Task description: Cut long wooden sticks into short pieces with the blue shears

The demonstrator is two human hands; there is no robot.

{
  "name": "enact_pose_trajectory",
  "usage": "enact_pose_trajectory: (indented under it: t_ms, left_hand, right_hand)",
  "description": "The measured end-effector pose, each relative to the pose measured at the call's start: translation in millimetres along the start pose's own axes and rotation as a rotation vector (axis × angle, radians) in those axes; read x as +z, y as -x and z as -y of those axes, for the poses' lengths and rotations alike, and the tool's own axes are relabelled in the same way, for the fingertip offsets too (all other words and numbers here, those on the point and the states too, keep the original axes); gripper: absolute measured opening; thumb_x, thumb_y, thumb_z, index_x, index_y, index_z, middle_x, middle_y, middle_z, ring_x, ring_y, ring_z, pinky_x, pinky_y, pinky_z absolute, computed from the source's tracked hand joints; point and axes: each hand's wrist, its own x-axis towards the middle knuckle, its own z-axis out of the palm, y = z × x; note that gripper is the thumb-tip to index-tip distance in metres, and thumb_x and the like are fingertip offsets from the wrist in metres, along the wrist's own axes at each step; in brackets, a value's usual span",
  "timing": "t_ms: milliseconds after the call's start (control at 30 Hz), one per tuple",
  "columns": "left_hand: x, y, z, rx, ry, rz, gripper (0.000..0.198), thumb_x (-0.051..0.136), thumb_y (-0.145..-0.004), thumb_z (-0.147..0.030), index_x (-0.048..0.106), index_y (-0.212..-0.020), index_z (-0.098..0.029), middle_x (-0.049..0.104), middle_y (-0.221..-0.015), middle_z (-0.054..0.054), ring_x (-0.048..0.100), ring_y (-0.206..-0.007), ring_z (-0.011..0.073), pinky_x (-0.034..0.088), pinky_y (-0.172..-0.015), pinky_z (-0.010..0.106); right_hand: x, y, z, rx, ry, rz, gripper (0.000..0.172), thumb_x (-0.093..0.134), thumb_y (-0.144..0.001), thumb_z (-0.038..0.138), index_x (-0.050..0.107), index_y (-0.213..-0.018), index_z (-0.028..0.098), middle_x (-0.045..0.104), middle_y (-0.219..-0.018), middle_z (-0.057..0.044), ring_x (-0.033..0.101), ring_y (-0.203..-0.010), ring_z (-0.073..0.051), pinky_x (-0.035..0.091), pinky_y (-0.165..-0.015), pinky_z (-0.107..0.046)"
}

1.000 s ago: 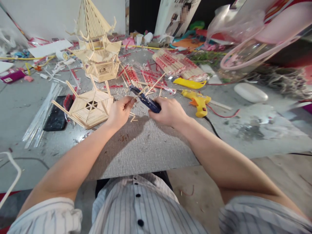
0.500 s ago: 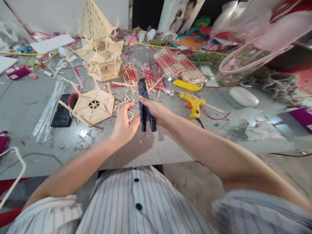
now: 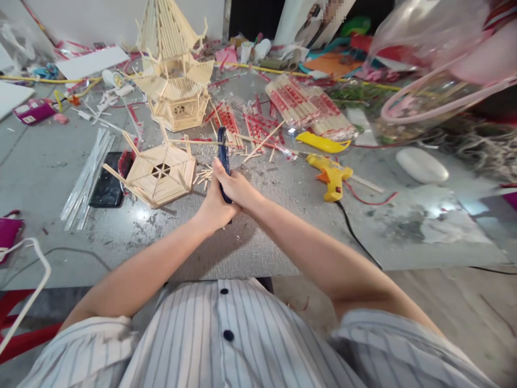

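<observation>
Both my hands are wrapped together around the handles of a dark blue hand cutter (image 3: 222, 153), which points away from me over the table. My right hand (image 3: 239, 189) grips it from the right. Against its left side my left hand (image 3: 216, 207) presses, closed round the handles, fingers partly hidden. A thin wooden stick (image 3: 197, 141) lies crosswise at the cutter's jaws, reaching left over the hexagonal stick frame (image 3: 173, 180). Short cut stick pieces (image 3: 205, 175) lie just left of my hands. Longer loose sticks (image 3: 264, 141) lie beyond the jaws.
A pagoda-like stick model (image 3: 177, 91) stands behind the hexagonal frame. On the right are a yellow glue gun (image 3: 333, 172), a yellow utility knife (image 3: 323, 142) and a white oval object (image 3: 422, 165). Clear glue sticks (image 3: 89, 178) and a black phone (image 3: 108, 180) lie left.
My left hand has moved from beside the cutter onto its handles, joining my right hand. The spread handles have been squeezed together, and the cutter has moved slightly left.
</observation>
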Motion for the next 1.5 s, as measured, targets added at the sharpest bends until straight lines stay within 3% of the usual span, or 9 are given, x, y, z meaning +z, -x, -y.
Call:
enact_pose_trajectory:
  t_ms: [133, 267, 400, 500, 667, 867, 1033, 1333, 1500]
  left_hand:
    - [-4.0, 8.4, -2.7, -0.123, -0.004, -0.011, 0.051, 0.051, -0.054, -0.006, 0.042, -0.104, -0.015, 0.040, -0.059, -0.007, 0.037, -0.048, 0.0067, 0.029, -0.043, 0.021]
    - [-8.2, 12.4, 0.1, -0.192, 0.019, -0.018, 0.029, 0.052, -0.057, -0.011, 0.047, -0.086, -0.016, 0.040, -0.054, -0.007, 0.037, -0.047, 0.0057, 0.028, -0.042, 0.020]
    - [-9.5, 10.1, 2.8, -0.220, -0.019, -0.008, 0.018, 0.053, -0.061, -0.018, 0.049, -0.078, -0.016, 0.047, -0.055, -0.005, 0.044, -0.049, 0.0076, 0.033, -0.044, 0.021]
    - [-8.9, 7.4, -3.1, -0.317, -0.084, 0.000, 0.009, 0.053, -0.062, -0.020, 0.048, -0.068, -0.017, 0.046, -0.049, -0.004, 0.046, -0.044, 0.0089, 0.033, -0.041, 0.022]
    - [-9.9, 4.1, -15.5, -0.436, -0.034, 0.054, 0.013, 0.052, -0.066, -0.028, 0.045, -0.065, -0.018, 0.045, -0.051, -0.005, 0.049, -0.039, 0.0098, 0.033, -0.037, 0.022]
    - [-15.5, 1.7, -13.5, -0.463, -0.142, 0.135, 0.007, 0.049, -0.065, -0.024, 0.047, -0.064, -0.017, 0.048, -0.052, -0.004, 0.051, -0.039, 0.0100, 0.031, -0.035, 0.021]
    - [-15.9, 0.4, -9.4, -0.471, -0.240, 0.179, 0.009, 0.046, -0.064, -0.023, 0.046, -0.057, -0.018, 0.048, -0.044, -0.003, 0.049, -0.037, 0.0105, 0.029, -0.034, 0.020]
    - [-16.2, -3.2, -6.7, -0.440, -0.248, 0.180, 0.009, 0.047, -0.066, -0.024, 0.046, -0.059, -0.019, 0.048, -0.039, -0.004, 0.047, -0.034, 0.0106, 0.029, -0.032, 0.020]
    - [-16.5, -3.4, -6.1, -0.408, -0.280, 0.183, 0.009, 0.049, -0.067, -0.025, 0.046, -0.061, -0.019, 0.048, -0.039, -0.004, 0.046, -0.034, 0.0104, 0.030, -0.034, 0.020]
  right_hand:
    - [-0.7, 7.9, -0.6, -0.045, 0.091, -0.003, 0.048, 0.053, -0.067, 0.067, 0.054, -0.064, 0.019, 0.053, -0.062, -0.003, 0.054, -0.066, -0.018, 0.043, -0.063, -0.033]
    - [-2.4, 14.1, -8.0, -0.142, 0.104, 0.001, 0.041, 0.055, -0.071, 0.058, 0.048, -0.056, 0.020, 0.047, -0.056, -0.002, 0.052, -0.063, -0.017, 0.042, -0.063, -0.034]
    - [-1.5, 16.6, -12.8, -0.068, -0.053, 0.092, 0.041, 0.055, -0.071, 0.056, 0.045, -0.054, 0.020, 0.042, -0.048, 0.002, 0.046, -0.047, -0.012, 0.039, -0.047, -0.029]
    - [-1.8, 19.1, -9.4, 0.046, -0.278, 0.196, 0.039, 0.059, -0.069, 0.056, 0.047, -0.058, 0.020, 0.044, -0.046, 0.003, 0.045, -0.038, -0.011, 0.037, -0.036, -0.027]
    - [-6.6, 23.2, -0.2, 0.198, -0.497, 0.233, 0.036, 0.059, -0.072, 0.052, 0.045, -0.059, 0.021, 0.045, -0.042, 0.004, 0.042, -0.030, -0.012, 0.035, -0.027, -0.027]
    - [-6.0, 24.3, -1.7, 0.268, -0.548, 0.175, 0.027, 0.061, -0.071, 0.041, 0.047, -0.062, 0.019, 0.048, -0.045, 0.004, 0.044, -0.032, -0.010, 0.035, -0.028, -0.024]
    - [-1.4, 25.8, -11.3, 0.358, -0.586, 0.156, 0.027, 0.060, -0.069, 0.042, 0.046, -0.066, 0.019, 0.048, -0.046, 0.005, 0.046, -0.034, -0.011, 0.037, -0.030, -0.025]
    - [0.1, 21.0, -15.6, 0.311, -0.556, 0.021, 0.031, 0.063, -0.064, 0.045, 0.051, -0.068, 0.016, 0.049, -0.057, 0.005, 0.045, -0.051, -0.007, 0.038, -0.048, -0.022]
    - [0.3, 21.4, -19.3, 0.277, -0.535, 0.019, 0.033, 0.062, -0.063, 0.047, 0.051, -0.070, 0.017, 0.051, -0.059, 0.004, 0.047, -0.055, -0.009, 0.039, -0.054, -0.024]
